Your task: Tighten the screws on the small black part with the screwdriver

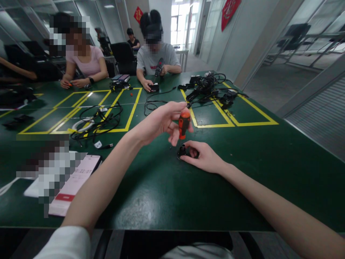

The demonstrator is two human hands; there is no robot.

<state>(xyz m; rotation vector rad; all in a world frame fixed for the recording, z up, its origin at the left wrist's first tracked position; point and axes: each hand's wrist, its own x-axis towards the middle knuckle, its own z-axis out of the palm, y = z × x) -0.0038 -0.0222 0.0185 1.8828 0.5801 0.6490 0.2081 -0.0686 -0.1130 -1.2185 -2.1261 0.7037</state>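
My left hand (pixel 172 120) is raised above the middle of the table, its fingers curled around a short screwdriver (pixel 184 124) with an orange and black handle. The screwdriver stands nearly upright, its shaft pointing down at a small black part (pixel 182 151). Resting on the green table, my right hand (pixel 203 156) pinches this dark, rounded part between thumb and fingers. A short tube-like piece sticks up from it. Whether the screwdriver's tip touches the part I cannot tell. A tiny dark speck lies on the table just left of the part.
Black cables (pixel 99 120) lie coiled at the left, and a larger cable heap (pixel 206 86) sits at the back right. A phone (pixel 74 183) lies by my left forearm. Yellow tape (pixel 133 109) marks the green table (pixel 151 201). Across it, a person (pixel 159 54) holds a power drill (pixel 159 66).
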